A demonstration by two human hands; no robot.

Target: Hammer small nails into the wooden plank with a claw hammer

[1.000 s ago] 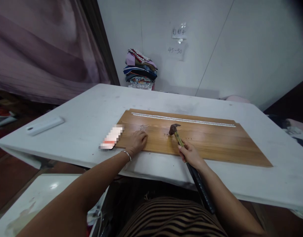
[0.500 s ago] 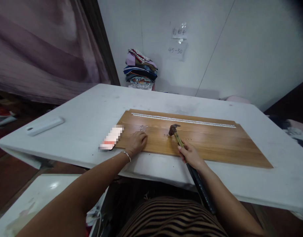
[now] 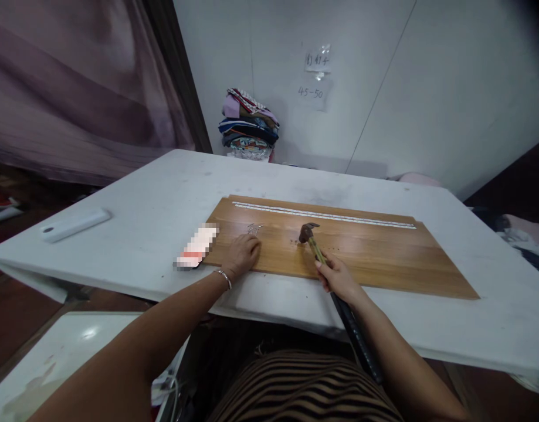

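Note:
A long brown wooden board [image 3: 383, 258] lies on a white table [image 3: 155, 211]. My right hand [image 3: 337, 276] is wrapped round the handle of a hammer [image 3: 309, 233], whose dark head rests on the board among a row of small nail heads. My left hand [image 3: 241, 255] lies on the board's near left corner with its fingers curled down, a bracelet on the wrist. A small heap of loose nails [image 3: 253, 228] sits just beyond its fingertips. A pale strip [image 3: 324, 214] runs along the far edge of the board.
A blurred red-and-white object [image 3: 196, 247] lies left of the board. A white flat bar [image 3: 74, 224] rests near the table's left edge. Folded clothes [image 3: 248, 124] are stacked against the wall behind. A white surface [image 3: 53, 357] sits low at the left.
The hammer head has stayed low on the board, shifting only slightly. The whole view has drifted a little to the left; both hands keep their places.

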